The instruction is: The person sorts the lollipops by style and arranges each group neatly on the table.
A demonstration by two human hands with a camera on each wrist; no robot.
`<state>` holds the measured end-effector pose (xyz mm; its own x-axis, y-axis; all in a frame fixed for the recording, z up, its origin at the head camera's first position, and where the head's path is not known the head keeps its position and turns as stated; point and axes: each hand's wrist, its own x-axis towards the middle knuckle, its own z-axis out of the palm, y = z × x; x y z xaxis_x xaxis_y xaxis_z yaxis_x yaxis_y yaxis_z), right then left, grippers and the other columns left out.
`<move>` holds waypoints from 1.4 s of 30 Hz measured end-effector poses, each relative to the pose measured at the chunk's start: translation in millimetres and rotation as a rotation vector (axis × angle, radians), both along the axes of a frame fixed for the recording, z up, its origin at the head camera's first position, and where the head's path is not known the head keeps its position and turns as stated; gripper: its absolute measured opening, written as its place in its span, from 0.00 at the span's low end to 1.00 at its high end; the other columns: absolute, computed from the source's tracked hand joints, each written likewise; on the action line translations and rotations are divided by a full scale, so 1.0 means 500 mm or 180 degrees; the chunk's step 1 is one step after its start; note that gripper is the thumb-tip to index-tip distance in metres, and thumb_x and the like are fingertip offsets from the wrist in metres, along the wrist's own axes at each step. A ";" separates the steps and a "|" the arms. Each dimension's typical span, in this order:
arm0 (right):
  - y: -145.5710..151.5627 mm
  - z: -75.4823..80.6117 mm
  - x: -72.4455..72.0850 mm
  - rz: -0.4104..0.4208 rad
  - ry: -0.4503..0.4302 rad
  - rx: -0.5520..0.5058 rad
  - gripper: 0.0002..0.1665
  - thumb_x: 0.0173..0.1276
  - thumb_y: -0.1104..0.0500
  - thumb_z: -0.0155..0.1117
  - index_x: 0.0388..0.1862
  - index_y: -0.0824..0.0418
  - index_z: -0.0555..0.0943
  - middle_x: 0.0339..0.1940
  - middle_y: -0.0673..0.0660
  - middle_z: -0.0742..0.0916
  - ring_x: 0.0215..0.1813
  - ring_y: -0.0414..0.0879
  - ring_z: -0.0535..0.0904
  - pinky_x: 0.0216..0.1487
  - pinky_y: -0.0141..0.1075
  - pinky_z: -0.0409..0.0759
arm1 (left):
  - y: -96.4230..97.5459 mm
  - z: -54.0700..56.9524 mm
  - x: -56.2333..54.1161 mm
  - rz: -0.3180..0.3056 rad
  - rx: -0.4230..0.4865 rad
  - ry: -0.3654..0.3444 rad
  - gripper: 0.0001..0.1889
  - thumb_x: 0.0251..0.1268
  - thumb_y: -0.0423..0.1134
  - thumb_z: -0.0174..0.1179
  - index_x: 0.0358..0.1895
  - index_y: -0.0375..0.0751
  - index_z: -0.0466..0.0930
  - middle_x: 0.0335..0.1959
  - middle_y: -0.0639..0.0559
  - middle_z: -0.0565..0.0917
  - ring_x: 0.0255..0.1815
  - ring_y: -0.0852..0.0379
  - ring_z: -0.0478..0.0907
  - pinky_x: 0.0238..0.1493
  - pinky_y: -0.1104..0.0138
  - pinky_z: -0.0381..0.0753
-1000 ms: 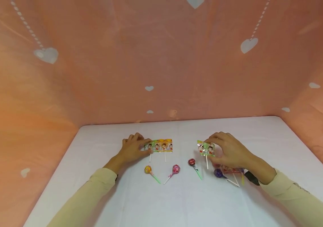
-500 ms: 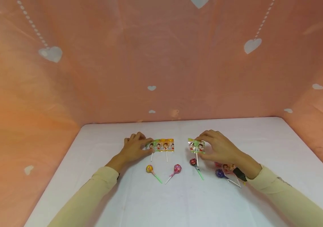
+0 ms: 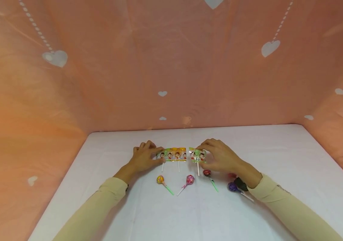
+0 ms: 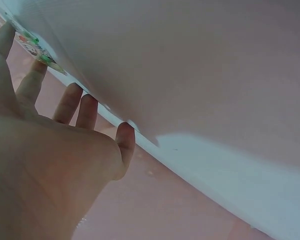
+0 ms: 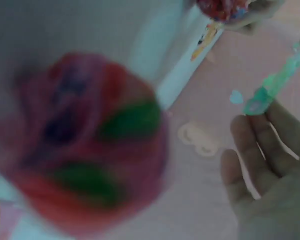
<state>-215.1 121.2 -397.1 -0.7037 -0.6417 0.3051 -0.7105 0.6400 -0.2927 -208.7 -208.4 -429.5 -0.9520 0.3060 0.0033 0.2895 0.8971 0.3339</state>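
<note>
Near the table's far side, my left hand (image 3: 145, 158) pinches a flat green-wrapped lollipop (image 3: 162, 156) by its top and bottom edges, thumb below and forefinger above. The wrapper also shows at the upper left of the left wrist view. An orange-wrapped lollipop (image 3: 177, 154) lies against its right side, stick toward me. My right hand (image 3: 222, 156) holds another flat green lollipop (image 3: 198, 155) between thumb and fingers, just right of the orange one with a narrow gap. In the right wrist view this green wrapper (image 5: 277, 82) appears edge-on at the fingertips.
Nearer me lie round lollipops: a yellow one (image 3: 160, 179), a pink one (image 3: 190, 180), a red one (image 3: 207, 173) and a purple one (image 3: 233, 187). A red wrapper (image 3: 232, 175) is mostly hidden under my right wrist. Peach cloth (image 3: 171, 67) surrounds the white table (image 3: 171, 214).
My right hand has moved left with its green lollipop, bringing it close beside the orange one. My left hand stays with the other green lollipop.
</note>
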 end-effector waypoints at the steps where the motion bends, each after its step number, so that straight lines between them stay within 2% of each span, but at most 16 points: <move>1: -0.002 -0.003 -0.001 0.0012 0.0015 0.0013 0.27 0.57 0.45 0.70 0.55 0.52 0.84 0.51 0.49 0.84 0.56 0.47 0.78 0.59 0.49 0.74 | 0.000 0.000 0.000 -0.0001 0.0000 0.0002 0.29 0.65 0.64 0.59 0.67 0.61 0.75 0.59 0.48 0.71 0.60 0.47 0.65 0.57 0.47 0.60; 12: -0.019 -0.017 -0.018 0.0067 0.0056 0.0185 0.28 0.57 0.42 0.69 0.55 0.53 0.84 0.52 0.51 0.84 0.57 0.48 0.78 0.61 0.48 0.75 | 0.003 -0.002 -0.001 0.0009 0.0024 0.0027 0.29 0.64 0.64 0.59 0.67 0.62 0.76 0.59 0.48 0.72 0.61 0.46 0.65 0.57 0.47 0.60; 15: -0.018 -0.005 -0.019 0.0076 0.0053 0.0210 0.29 0.57 0.42 0.69 0.56 0.52 0.83 0.53 0.51 0.84 0.58 0.48 0.77 0.61 0.48 0.75 | 0.004 -0.001 0.000 0.0011 0.0029 0.0041 0.29 0.64 0.65 0.59 0.67 0.62 0.76 0.59 0.48 0.72 0.61 0.46 0.65 0.57 0.47 0.60; 20: -0.017 0.030 -0.021 0.0062 0.0094 0.0141 0.29 0.57 0.42 0.68 0.57 0.52 0.83 0.54 0.51 0.83 0.58 0.48 0.77 0.61 0.48 0.75 | 0.004 -0.001 -0.002 0.0012 0.0003 0.0052 0.29 0.64 0.65 0.58 0.67 0.62 0.76 0.60 0.48 0.72 0.61 0.46 0.65 0.57 0.47 0.60; 27: -0.053 0.057 -0.039 0.0135 0.0180 0.0121 0.29 0.57 0.42 0.67 0.56 0.52 0.84 0.53 0.51 0.83 0.58 0.48 0.78 0.61 0.47 0.75 | 0.002 -0.001 0.000 0.0010 0.0001 0.0050 0.28 0.65 0.64 0.59 0.66 0.61 0.76 0.58 0.48 0.72 0.60 0.47 0.66 0.57 0.47 0.60; 32: -0.084 0.054 -0.061 0.0113 0.0069 0.0145 0.29 0.58 0.40 0.68 0.56 0.52 0.83 0.55 0.51 0.83 0.62 0.50 0.77 0.65 0.49 0.73 | 0.003 -0.001 0.001 -0.0009 0.0016 0.0014 0.28 0.65 0.64 0.59 0.66 0.61 0.76 0.59 0.48 0.72 0.60 0.47 0.66 0.56 0.47 0.60; 42: -0.119 0.042 -0.093 0.0037 -0.0113 0.0318 0.33 0.59 0.38 0.66 0.58 0.55 0.82 0.58 0.55 0.83 0.63 0.53 0.77 0.66 0.51 0.73 | 0.000 0.001 -0.003 -0.0033 -0.0035 0.0047 0.29 0.65 0.64 0.58 0.67 0.61 0.76 0.58 0.48 0.72 0.59 0.47 0.66 0.54 0.47 0.61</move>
<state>-261.8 61.5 -375.9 -0.7052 -0.6759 0.2142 -0.7084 0.6589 -0.2528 -210.2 -208.5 -429.3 -0.9487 0.3160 0.0138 0.3036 0.8975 0.3197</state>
